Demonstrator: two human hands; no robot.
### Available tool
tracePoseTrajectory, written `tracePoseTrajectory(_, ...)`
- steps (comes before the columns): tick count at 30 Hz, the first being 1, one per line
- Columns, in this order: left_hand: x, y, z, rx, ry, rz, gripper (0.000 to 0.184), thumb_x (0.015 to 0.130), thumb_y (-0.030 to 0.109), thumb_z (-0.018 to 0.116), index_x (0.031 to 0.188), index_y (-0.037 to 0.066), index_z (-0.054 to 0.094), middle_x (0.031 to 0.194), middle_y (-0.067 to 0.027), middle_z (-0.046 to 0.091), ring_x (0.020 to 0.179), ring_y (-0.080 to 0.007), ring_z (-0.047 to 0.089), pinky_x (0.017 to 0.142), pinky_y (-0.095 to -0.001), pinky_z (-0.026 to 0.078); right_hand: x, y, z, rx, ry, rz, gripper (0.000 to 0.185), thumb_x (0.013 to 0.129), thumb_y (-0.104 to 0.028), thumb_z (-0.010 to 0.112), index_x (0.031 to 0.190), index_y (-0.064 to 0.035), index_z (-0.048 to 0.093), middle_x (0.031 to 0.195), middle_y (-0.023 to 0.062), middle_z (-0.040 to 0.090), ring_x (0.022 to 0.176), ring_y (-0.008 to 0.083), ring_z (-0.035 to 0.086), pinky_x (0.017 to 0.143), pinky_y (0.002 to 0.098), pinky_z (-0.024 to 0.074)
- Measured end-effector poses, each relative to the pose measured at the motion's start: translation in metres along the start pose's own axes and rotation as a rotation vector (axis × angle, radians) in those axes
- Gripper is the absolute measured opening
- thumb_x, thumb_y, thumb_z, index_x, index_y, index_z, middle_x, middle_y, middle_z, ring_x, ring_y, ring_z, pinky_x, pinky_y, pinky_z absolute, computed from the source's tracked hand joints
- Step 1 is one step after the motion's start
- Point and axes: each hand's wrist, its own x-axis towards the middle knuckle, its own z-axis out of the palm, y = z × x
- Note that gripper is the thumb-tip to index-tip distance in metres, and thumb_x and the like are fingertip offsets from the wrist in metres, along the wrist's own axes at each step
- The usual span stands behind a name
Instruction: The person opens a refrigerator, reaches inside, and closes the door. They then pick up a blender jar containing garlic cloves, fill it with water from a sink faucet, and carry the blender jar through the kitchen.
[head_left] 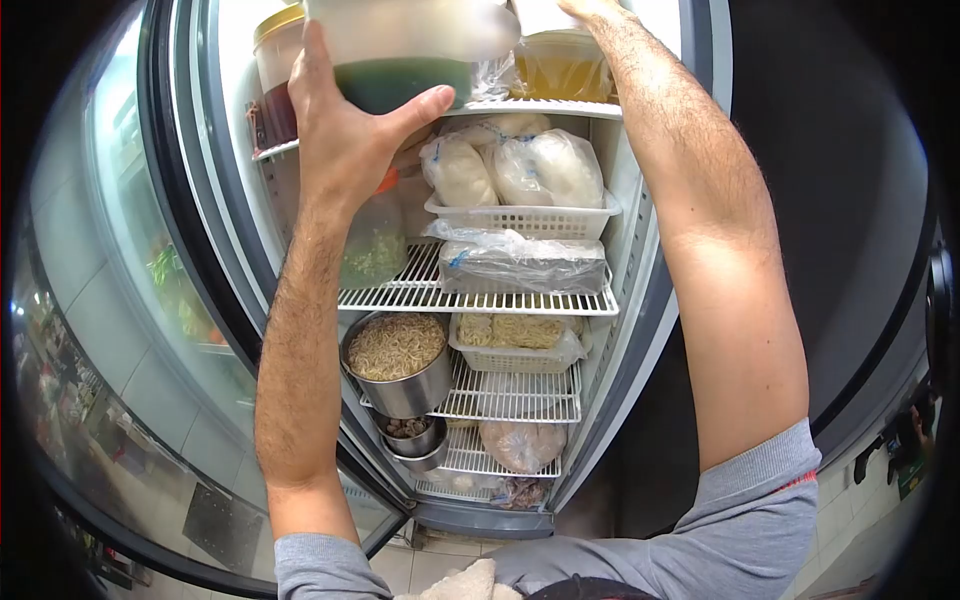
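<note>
My left hand (350,140) grips a translucent plastic container (410,35) with dark green liquid in its lower part. Its thumb lies along the container's bottom edge, and the fingers go up the left side. The container is at the top shelf's front, its upper part cut off by the frame. My right hand (592,8) reaches to the top edge of the view, close to a white object (540,15); its fingers are mostly out of frame. Below that hand stands a clear tub of amber liquid (563,68). Left of my left hand is a yellow-lidded tub (278,70) with dark red contents.
The fridge's glass door (130,300) stands open at left. Wire shelves (470,296) hold a white basket (525,222) of bagged white lumps, a wrapped block (520,265), a noodle basket (515,357), a steel pot (400,385) of pale shreds and a bagged item (522,445).
</note>
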Motion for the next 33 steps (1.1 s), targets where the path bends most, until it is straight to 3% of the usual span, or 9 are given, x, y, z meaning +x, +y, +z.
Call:
tracePoseTrajectory(3, 0.005, 0.032, 0.004, -0.069, -0.096, -0.052, 0.106, 0.053, 0.048, 0.077, 0.132, 0.005, 0.02, 0.114, -0.0251, 0.036, 0.109, -0.0349, 0.04, 0.09, -0.0417, 0.038, -0.001, 0.0, 0.0, 0.0, -0.024, 0.01, 0.029, 0.072, -0.027, 0.057, 0.089, -0.0039, 0.061, 0.084, 0.0195, 0.058, 0.081, 0.0308, 0.055, 0.075, 0.0402, 0.0428)
tracePoseTrajectory(5, 0.005, 0.043, 0.014, -0.016, 0.02, 0.002, 0.083, 0.062, 0.044, 0.072, 0.126, 0.008, 0.035, 0.109, -0.0206, 0.045, 0.107, -0.0293, 0.044, 0.09, -0.0389, 0.037, -0.003, 0.001, 0.002, 0.001, -0.035, 0.019, 0.029, 0.073, -0.027, 0.057, 0.09, -0.004, 0.061, 0.085, 0.0196, 0.058, 0.082, 0.0307, 0.055, 0.076, 0.04, 0.0426)
tracePoseTrajectory(7, 0.011, 0.055, 0.015, -0.12, -0.124, -0.14, 0.105, 0.057, 0.026, 0.075, 0.133, -0.001, 0.008, 0.126, -0.0277, 0.022, 0.114, -0.0379, 0.033, 0.093, -0.0414, 0.036, -0.005, 0.002, 0.005, 0.002, -0.046, 0.029, 0.029, 0.073, -0.027, 0.057, 0.09, -0.004, 0.061, 0.086, 0.0197, 0.057, 0.083, 0.0306, 0.055, 0.077, 0.0398, 0.0423)
tracePoseTrajectory(9, 0.011, 0.059, 0.026, -0.203, -0.127, -0.156, 0.106, 0.058, 0.031, 0.075, 0.132, -0.004, 0.007, 0.128, -0.0291, 0.017, 0.117, -0.04, 0.029, 0.096, -0.0421, 0.032, -0.006, 0.005, 0.006, -0.001, -0.047, 0.041, 0.029, 0.074, -0.028, 0.057, 0.091, -0.0041, 0.061, 0.087, 0.0198, 0.057, 0.085, 0.0304, 0.054, 0.077, 0.0396, 0.042)
tracePoseTrajectory(13, 0.011, 0.056, 0.054, 0.291, -0.012, 0.04, 0.107, 0.059, 0.039, 0.072, 0.131, -0.006, 0.007, 0.127, -0.032, 0.018, 0.12, -0.0433, 0.023, 0.101, -0.0418, 0.024, -0.006, 0.004, 0.008, 0.004, -0.05, 0.054, 0.03, 0.074, -0.028, 0.057, 0.092, -0.0042, 0.061, 0.09, 0.0199, 0.057, 0.087, 0.0302, 0.053, 0.079, 0.0392, 0.0414)
tracePoseTrajectory(16, 0.012, 0.065, 0.044, -0.054, -0.174, -0.134, 0.108, 0.06, 0.042, 0.072, 0.132, -0.004, 0.006, 0.126, -0.0341, 0.02, 0.119, -0.0443, 0.026, 0.097, -0.0408, 0.03, -0.001, 0.004, 0.009, 0.01, -0.039, 0.076, 0.03, 0.075, -0.028, 0.057, 0.093, -0.0043, 0.06, 0.092, 0.02, 0.056, 0.089, 0.0301, 0.053, 0.08, 0.0389, 0.041)
tracePoseTrajectory(27, 0.008, 0.067, 0.066, 0.093, -0.171, -0.061, 0.107, 0.065, 0.045, 0.067, 0.133, -0.002, 0.0, 0.125, -0.0373, 0.02, 0.113, -0.0478, 0.031, 0.093, -0.0462, 0.033, -0.002, -0.028, -0.035, 0.364, 0.231, 0.177, 0.032, 0.077, -0.03, 0.057, 0.096, -0.0047, 0.06, 0.099, 0.0204, 0.054, 0.096, 0.0294, 0.051, 0.084, 0.0378, 0.0394)
tracePoseTrajectory(30, 0.013, 0.085, 0.053, -0.017, -0.364, -0.178, 0.098, 0.071, 0.039, 0.064, 0.132, -0.005, 0.002, 0.125, -0.0375, 0.02, 0.112, -0.0476, 0.032, 0.094, -0.0445, 0.032, -0.016, -0.047, -0.057, 0.521, 0.351, 0.214, 0.032, 0.078, -0.03, 0.057, 0.097, -0.0049, 0.06, 0.101, 0.0206, 0.054, 0.098, 0.0293, 0.05, 0.085, 0.0376, 0.039)
tracePoseTrajectory(33, 0.011, 0.062, 0.089, -0.005, -0.248, 0.039, 0.092, 0.075, 0.035, 0.062, 0.131, -0.007, 0.003, 0.125, -0.0381, 0.02, 0.112, -0.0457, 0.034, 0.094, -0.0426, 0.032, -0.032, -0.076, -0.07, 0.304, 0.326, -0.059, 0.033, 0.078, -0.03, 0.057, 0.1, -0.0052, 0.059, 0.108, 0.0208, 0.051, 0.104, 0.029, 0.047, 0.09, 0.0373, 0.036)
